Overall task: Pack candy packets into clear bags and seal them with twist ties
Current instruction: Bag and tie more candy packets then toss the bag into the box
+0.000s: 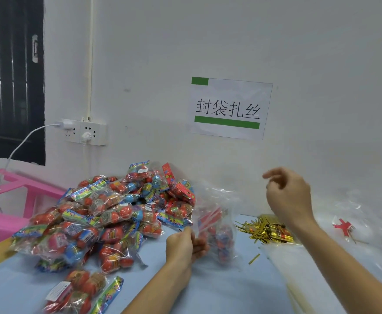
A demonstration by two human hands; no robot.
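Observation:
A big heap of candy packets [108, 218] with red and blue balls covers the left of the blue table [219, 288]. My left hand [183, 243] grips a clear bag [217, 225] by its side; the bag stands just right of the hand with candy inside and its open top flaring upward. My right hand [287, 193] hovers in the air above and to the right of the bag, fingers loosely curled, holding nothing that I can see. A pile of gold twist ties [267, 230] lies below that hand. One loose tie [254, 258] lies on the table.
A stack of empty clear bags [283, 257] lies right of the ties, more plastic at far right [353, 225]. Two candy packets [81, 291] sit near the front left. Pink plastic furniture [15, 200] stands at left. A wall with a paper sign [228, 108] and sockets [83, 132] is close behind.

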